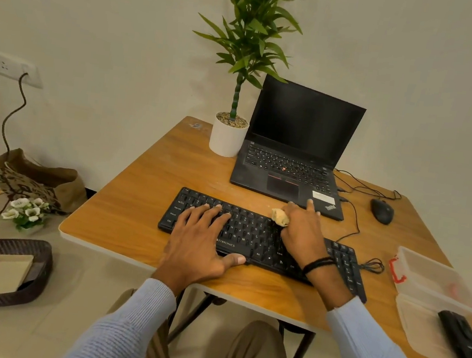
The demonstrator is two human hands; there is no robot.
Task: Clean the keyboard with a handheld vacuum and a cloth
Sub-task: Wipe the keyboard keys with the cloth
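Matt black plastic keyboard [254,234], wood-grain table [144,191]

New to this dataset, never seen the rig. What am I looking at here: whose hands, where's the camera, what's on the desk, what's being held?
There is no robot: a person does the work with bare hands. The single picture comes from a wide-angle camera worn on the person's head, looking forward and down, so the edges bend.

The left hand lies flat on the black Zebronics keyboard, apparently steadying it. The right hand grips a small wadded beige cloth and presses it on the keys.

Also on the wooden table: an open ThinkPad laptop with a dark screen, a potted plant, a wired mouse, and at the right edge a clear plastic box next to a tray-like lid holding a black device, possibly the handheld vacuum.
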